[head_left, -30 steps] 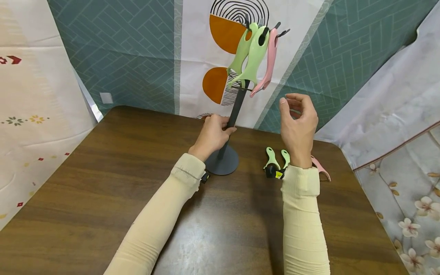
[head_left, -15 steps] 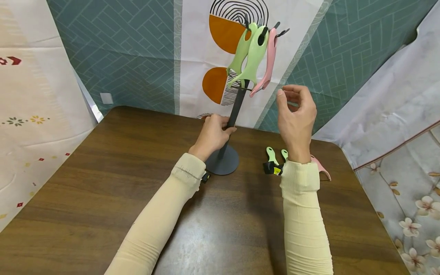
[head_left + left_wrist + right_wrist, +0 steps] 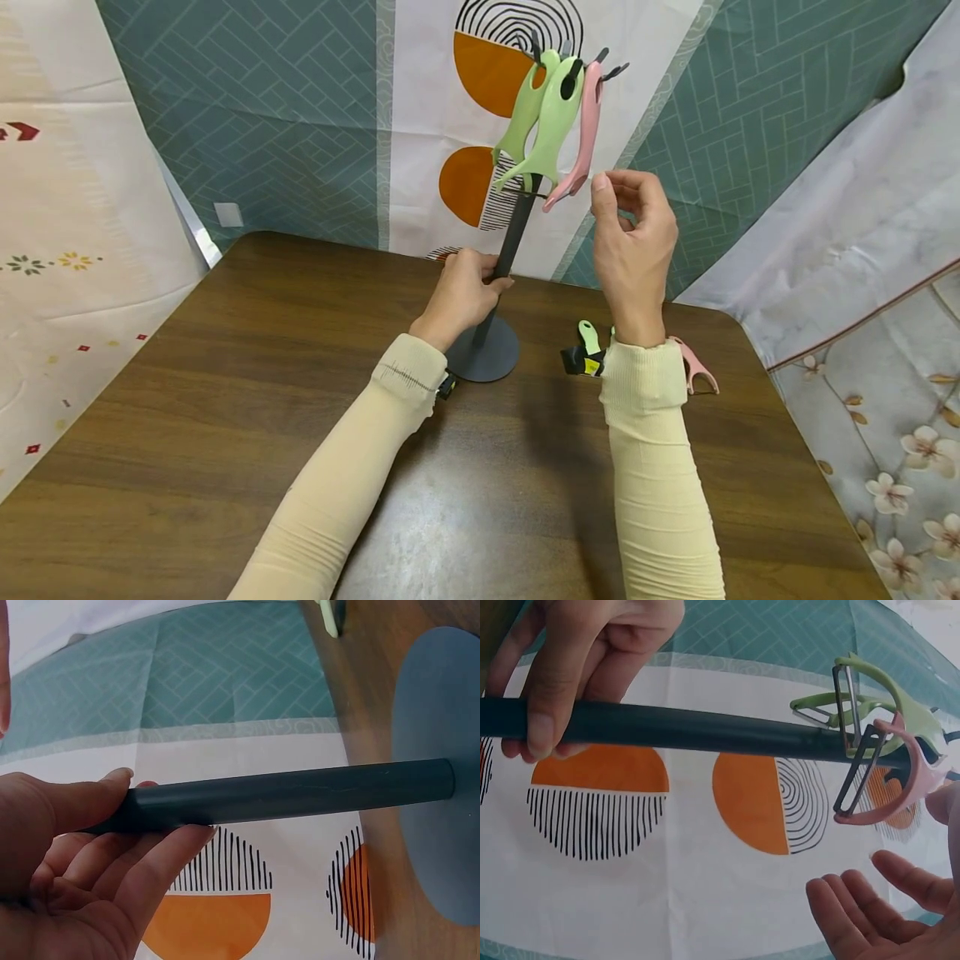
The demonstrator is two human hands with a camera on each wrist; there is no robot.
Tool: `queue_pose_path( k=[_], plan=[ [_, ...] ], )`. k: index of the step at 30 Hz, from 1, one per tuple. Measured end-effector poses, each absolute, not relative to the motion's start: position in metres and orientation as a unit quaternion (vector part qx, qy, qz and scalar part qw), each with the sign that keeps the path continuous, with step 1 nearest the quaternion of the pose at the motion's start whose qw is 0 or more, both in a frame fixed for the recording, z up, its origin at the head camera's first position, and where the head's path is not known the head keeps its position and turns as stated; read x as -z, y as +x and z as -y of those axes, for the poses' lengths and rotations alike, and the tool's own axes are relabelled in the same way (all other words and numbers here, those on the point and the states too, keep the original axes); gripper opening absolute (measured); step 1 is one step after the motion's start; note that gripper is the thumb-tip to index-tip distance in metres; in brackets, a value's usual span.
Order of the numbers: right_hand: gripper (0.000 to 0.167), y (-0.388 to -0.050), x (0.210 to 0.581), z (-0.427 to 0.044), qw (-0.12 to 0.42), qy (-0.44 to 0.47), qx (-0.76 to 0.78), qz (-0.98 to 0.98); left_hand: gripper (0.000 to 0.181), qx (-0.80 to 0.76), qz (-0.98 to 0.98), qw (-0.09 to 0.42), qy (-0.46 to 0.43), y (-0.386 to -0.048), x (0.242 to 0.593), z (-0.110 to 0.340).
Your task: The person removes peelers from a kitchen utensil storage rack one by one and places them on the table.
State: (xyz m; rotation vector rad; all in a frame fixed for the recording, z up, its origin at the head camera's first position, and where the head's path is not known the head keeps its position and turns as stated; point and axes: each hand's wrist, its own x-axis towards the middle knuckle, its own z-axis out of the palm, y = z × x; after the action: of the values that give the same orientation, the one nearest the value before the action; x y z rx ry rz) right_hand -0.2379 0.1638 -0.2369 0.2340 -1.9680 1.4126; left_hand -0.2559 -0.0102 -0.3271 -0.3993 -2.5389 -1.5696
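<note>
My left hand [image 3: 461,292] holds the dark pole [image 3: 517,225] of an upright stand, thumb on one side and fingers on the other, a little above the round base [image 3: 491,358]. From hooks at the stand's top hang two green peelers [image 3: 557,117] and a pink peeler [image 3: 589,125]. Just right of the pink one is my right hand [image 3: 637,237], raised and holding nothing. In the right wrist view, its fingers [image 3: 840,907] are spread loosely below the pink peeler [image 3: 913,802]. Whether the thumb touches that peeler, I cannot tell.
On the brown table [image 3: 337,500], another green peeler [image 3: 588,335] and a pink peeler [image 3: 693,367] lie right of the base, partly hidden by the right wrist and its black camera [image 3: 583,362]. A patterned cloth [image 3: 300,125] hangs behind the table.
My right hand has risen and moved left, closer to the hanging pink peeler. The left hand keeps its grip on the pole, and the hanging peelers stay put.
</note>
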Motion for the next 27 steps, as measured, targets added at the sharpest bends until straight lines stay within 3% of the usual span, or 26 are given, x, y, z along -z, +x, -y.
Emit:
queue_pose_path(
  k=[27],
  plan=[
    [0.039,-0.239,0.226,-0.142,0.335,0.115,-0.576,0.737,0.025,0.521,0.842,0.055,-0.128,-0.255,0.326,0.01]
  ],
)
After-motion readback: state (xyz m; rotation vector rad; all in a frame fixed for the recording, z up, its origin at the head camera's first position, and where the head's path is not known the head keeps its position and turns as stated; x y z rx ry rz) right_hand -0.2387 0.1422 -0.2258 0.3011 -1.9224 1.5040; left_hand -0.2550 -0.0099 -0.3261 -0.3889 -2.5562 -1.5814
